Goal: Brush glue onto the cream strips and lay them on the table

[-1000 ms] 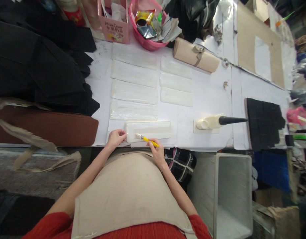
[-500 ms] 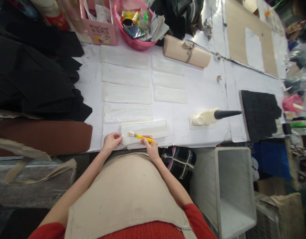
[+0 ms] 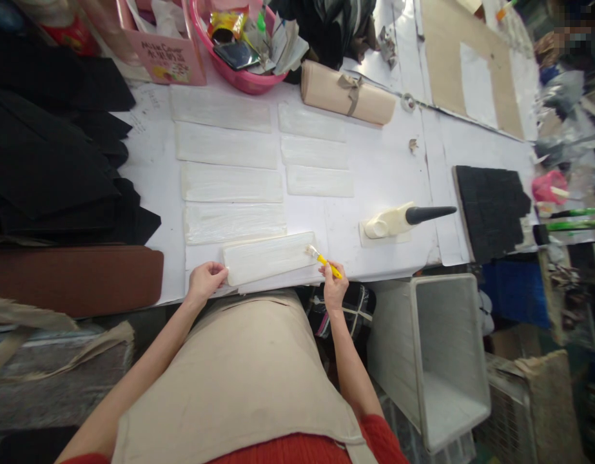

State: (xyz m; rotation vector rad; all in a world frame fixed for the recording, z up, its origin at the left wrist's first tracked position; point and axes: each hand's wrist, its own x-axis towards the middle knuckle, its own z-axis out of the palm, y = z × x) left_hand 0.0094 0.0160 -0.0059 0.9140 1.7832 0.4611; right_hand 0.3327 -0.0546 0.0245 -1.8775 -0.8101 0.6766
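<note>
My right hand (image 3: pixel 334 290) is closed round the yellow handle of a small paintbrush (image 3: pixel 322 260). Its pale bristles touch the right end of a white rectangular strip (image 3: pixel 271 258) near the table's front edge. At the strip's left end, my left hand (image 3: pixel 206 281) pinches the corner between thumb and fingers. The strip lies slightly tilted, its right end farther from me, with another pale edge showing along its far side. Beyond it, several similar strips (image 3: pixel 232 183) lie in two columns, with streaky, shiny surfaces.
A cream bottle with a black nozzle (image 3: pixel 389 222) lies to the right, before a black stack (image 3: pixel 490 209). Black sheets (image 3: pixel 50 161) and a brown panel (image 3: pixel 75 280) are at left. Behind are a pink basin (image 3: pixel 249 80), pink box (image 3: pixel 174 64) and tied beige roll (image 3: pixel 345 96).
My right hand has carried the brush rightward along the strip, from near its left end to its right end. My left hand remains at the left corner. The whole view has shifted slightly.
</note>
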